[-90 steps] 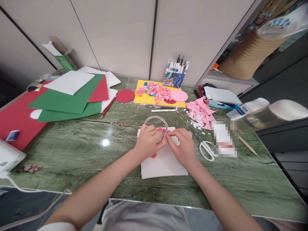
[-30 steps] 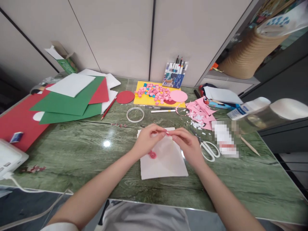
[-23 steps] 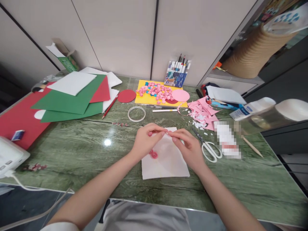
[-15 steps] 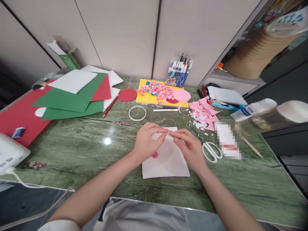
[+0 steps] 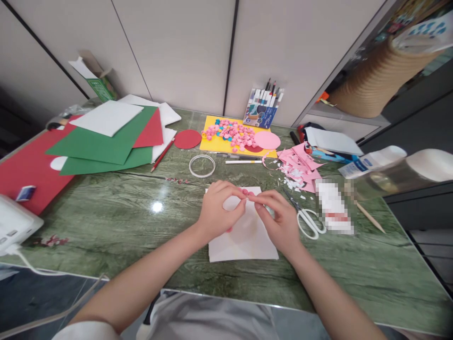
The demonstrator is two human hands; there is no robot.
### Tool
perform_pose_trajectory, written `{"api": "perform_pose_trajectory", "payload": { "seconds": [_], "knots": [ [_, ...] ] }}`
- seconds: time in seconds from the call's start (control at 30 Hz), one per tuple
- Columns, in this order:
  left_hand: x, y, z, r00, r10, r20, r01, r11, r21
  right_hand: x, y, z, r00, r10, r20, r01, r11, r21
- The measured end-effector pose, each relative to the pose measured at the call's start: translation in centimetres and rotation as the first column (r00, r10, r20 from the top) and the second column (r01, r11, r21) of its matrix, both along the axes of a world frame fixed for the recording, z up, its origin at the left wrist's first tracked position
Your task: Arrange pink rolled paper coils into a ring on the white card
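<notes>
Both hands meet over a white sheet of paper (image 5: pixel 244 243), fingertips nearly touching. My left hand (image 5: pixel 221 208) is closed in a pinch, thumb against fingers. My right hand (image 5: pixel 279 215) pinches from the other side, its index finger stretched towards the left fingertips. Whatever sits between the fingers is tiny and mostly hidden, so I cannot make it out. Small pink rolled pieces (image 5: pixel 246 191) show just beyond the fingertips, on the paper's far part. Another pink piece (image 5: pixel 230 230) peeks out under my left hand.
White-handled scissors (image 5: pixel 311 223) lie right of my right hand. Beyond are a roll of tape (image 5: pixel 202 166), a white pen (image 5: pixel 243 162), pink paper scraps (image 5: pixel 300 163) and a yellow sheet (image 5: pixel 208 147) bearing many pink pieces. Coloured sheets (image 5: pixel 99 141) are stacked at left.
My left hand has shifted slightly right and down, covering more of the near pink piece. More pink pieces show beyond the fingertips. Both hands keep pinching.
</notes>
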State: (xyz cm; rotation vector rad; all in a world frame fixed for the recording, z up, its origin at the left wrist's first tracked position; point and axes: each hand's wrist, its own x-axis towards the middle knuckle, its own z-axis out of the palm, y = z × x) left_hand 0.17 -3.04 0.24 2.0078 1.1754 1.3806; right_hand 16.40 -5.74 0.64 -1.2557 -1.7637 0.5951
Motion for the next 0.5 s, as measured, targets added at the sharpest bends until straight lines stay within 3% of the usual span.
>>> {"api": "perform_pose_trajectory", "payload": {
  "seconds": [0.27, 0.5],
  "knots": [
    [0.06, -0.18, 0.09, 0.999, -0.029, 0.039, 0.030, 0.999, -0.022, -0.12, -0.08, -0.15, 1.000, -0.019, 0.023, 0.017, 0.999, 0.049],
    [-0.03, -0.14, 0.18, 0.981, -0.130, 0.147, 0.157, 0.969, -0.192, -0.17, -0.18, 0.06, 0.997, -0.036, 0.066, 0.031, 0.996, 0.078]
  ]
}}
